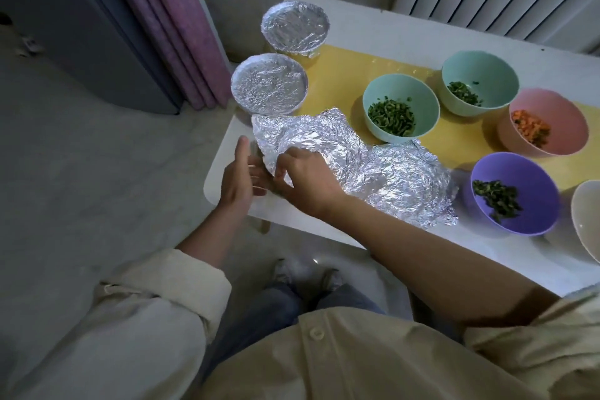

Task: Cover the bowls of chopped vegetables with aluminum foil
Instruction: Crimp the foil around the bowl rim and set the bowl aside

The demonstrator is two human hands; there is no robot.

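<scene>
Foil (pixel 373 172) lies crumpled near me. My right hand (pixel 305 180) pinches its edge, and my left hand (pixel 238 178) is open beside it. Past the foil, the purple bowl (pixel 532 172), pink bowl (pixel 565 120) and two green bowls (pixel 418 94) wait bare — farthest, two covered bowls (pixel 269 84) are done.

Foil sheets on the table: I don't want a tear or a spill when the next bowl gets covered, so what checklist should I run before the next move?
1. Grip on the foil sheet: ok, the right hand pinches its near edge.
2. Support from the left hand: cannot tell, its straight fingers reach the edge, thumb raised.
3. Sheet free of the second foil sheet: cannot tell, they overlap.
4. Sheet smooth: not ok, heavily crumpled.
5. Next bowl ready: ok, the nearer teal bowl of chopped greens stands uncovered beside the foil.
</scene>
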